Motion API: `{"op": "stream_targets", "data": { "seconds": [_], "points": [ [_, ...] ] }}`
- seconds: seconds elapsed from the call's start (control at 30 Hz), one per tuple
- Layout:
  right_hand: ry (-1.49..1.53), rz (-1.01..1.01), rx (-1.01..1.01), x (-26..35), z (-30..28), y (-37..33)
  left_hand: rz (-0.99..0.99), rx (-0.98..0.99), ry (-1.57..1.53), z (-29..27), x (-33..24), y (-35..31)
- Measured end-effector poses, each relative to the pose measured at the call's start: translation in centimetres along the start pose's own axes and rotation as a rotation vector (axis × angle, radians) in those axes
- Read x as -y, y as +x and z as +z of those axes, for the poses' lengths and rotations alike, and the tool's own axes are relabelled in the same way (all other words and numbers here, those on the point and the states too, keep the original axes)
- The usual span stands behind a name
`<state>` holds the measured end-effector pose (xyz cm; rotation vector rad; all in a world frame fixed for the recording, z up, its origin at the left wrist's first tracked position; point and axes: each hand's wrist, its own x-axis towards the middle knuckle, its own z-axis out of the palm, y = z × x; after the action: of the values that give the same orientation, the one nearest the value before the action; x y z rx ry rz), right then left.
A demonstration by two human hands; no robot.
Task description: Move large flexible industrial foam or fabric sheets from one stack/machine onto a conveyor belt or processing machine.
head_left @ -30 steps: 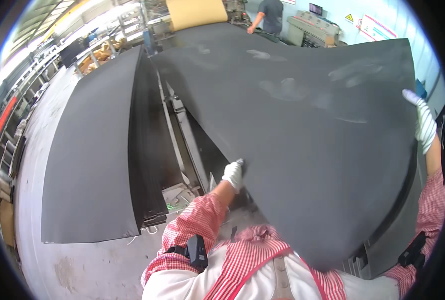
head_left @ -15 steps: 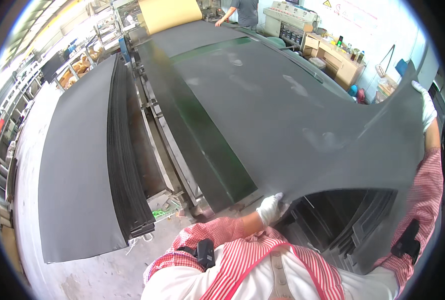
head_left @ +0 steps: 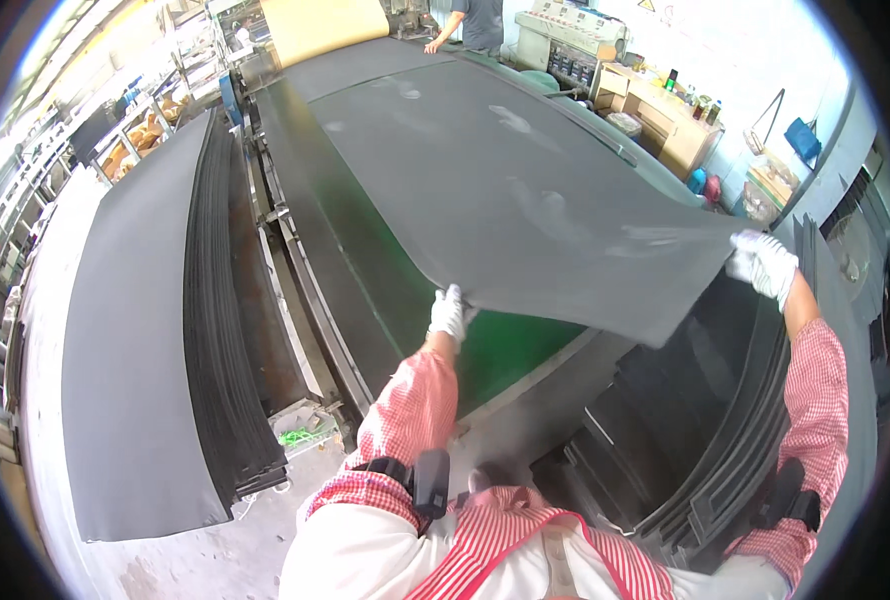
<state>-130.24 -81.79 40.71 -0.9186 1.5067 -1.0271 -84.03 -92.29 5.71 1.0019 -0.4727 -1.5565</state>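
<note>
We see the dark grey sheet (head_left: 495, 190) in the middle of the scene, its far part lying flat over the green belt (head_left: 510, 350) and its near edge lifted and dipping to a low point between the hands. Pale smudges mark its upper face. The gloved left hand (head_left: 448, 314) is closed on the near left part of the edge, above the bare green strip; the gloved right hand (head_left: 767, 265) grips the sheet at its right, with the fingers folded over the edge. We see red-checked sleeves (head_left: 410, 405) on both arms and a striped apron (head_left: 490, 555) at the near side. Under and just beyond the low point, to the near right, stands a group of dark sheets (head_left: 685, 390), seen mostly by their edges. On the left, past a metal rail (head_left: 295, 265), we find a tall stack (head_left: 130, 340) of similar grey sheets, the top one hanging down on its left side. At the far end sits a yellow roll (head_left: 325, 28), with a co-worker (head_left: 483, 28) to its right. Farther right we see a control console (head_left: 570, 32), a wooden desk (head_left: 690, 145) with bottles, and a blue bag (head_left: 803, 140) against the wall.
</note>
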Motion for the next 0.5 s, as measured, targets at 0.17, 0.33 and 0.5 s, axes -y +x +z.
{"op": "stream_targets", "data": {
  "seconds": [0.17, 0.33, 0.5],
  "points": [
    [-0.447, 0.031, 0.002, 1.2, 8.5, -3.2, -0.045, -0.058, 0.835, -3.2, -5.0, -1.2],
    [-0.815, -0.148, 0.502, 4.5, 19.4, -6.5, 0.756, -0.168, 1.358, -8.9, -10.9, -18.9],
    [-1.013, -0.286, 1.040, 3.1, 33.4, -7.6, 0.622, -1.035, 2.008, -23.2, -21.0, -37.8]
  ]
}}
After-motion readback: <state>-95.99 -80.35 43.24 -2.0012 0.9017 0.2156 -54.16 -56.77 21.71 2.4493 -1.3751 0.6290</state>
